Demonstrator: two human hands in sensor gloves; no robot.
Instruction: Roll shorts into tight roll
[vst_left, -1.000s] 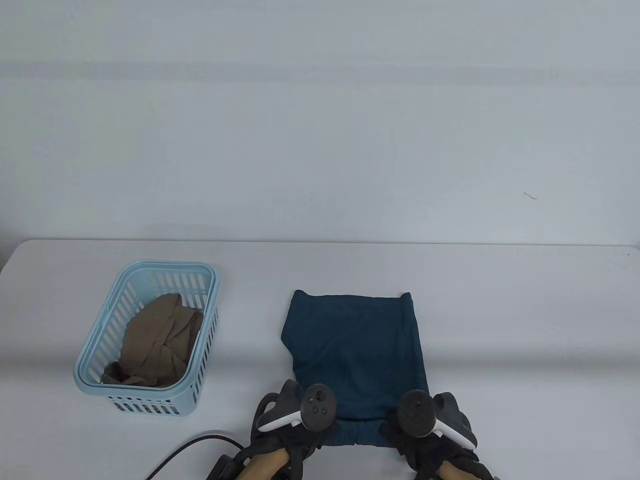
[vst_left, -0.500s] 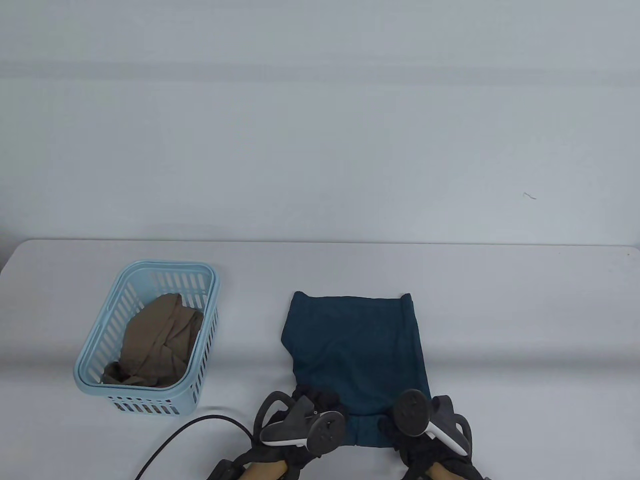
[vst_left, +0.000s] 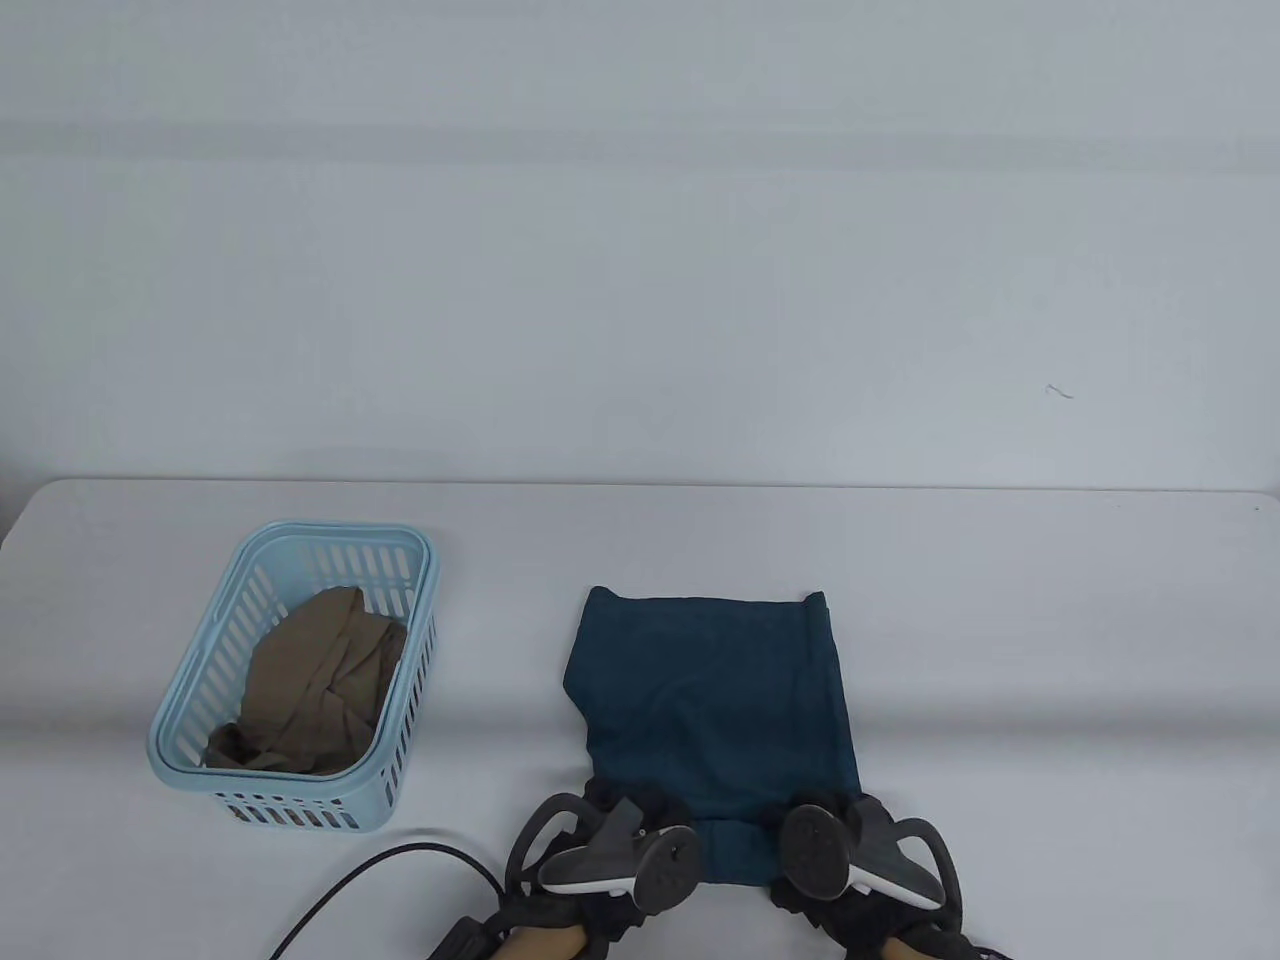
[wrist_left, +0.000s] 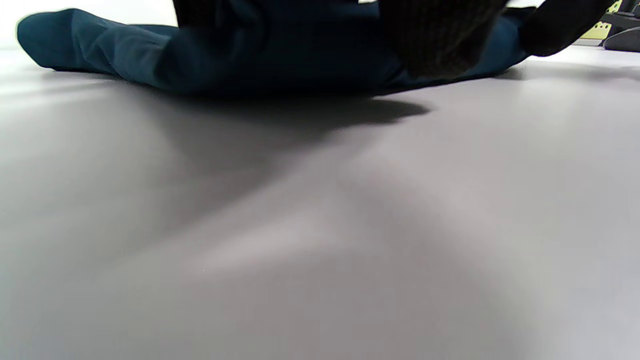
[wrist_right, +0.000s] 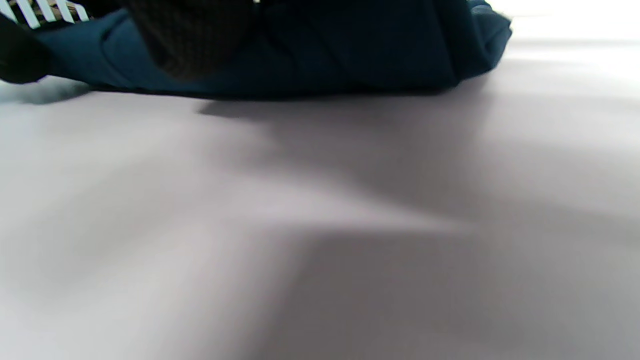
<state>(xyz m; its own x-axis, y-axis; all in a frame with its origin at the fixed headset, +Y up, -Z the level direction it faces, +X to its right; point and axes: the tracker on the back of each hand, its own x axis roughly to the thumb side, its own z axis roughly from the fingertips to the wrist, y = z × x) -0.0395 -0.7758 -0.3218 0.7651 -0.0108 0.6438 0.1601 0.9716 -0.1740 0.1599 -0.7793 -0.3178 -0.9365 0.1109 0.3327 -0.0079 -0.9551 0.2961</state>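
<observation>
You look down on a pale grey, matte-topped table (vst_left: 1050, 700) with rounded far corners, its far edge running straight across the middle of the table view. Behind it rises a plain, pale blue-grey wall (vst_left: 640, 250), crossed near the top by faint horizontal bands and bearing one small dark squiggle mark (vst_left: 1059, 391) on your right. Soft, even light falls from above, laying a broad, dim shadow band across the tabletop; both wrist views show the same grey surface, blurred.

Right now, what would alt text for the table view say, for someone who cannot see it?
Two gloved hands, left hand and right hand, grip the near edge of flat teal shorts on a white table. A light blue basket holding tan cloth stands left.
</observation>
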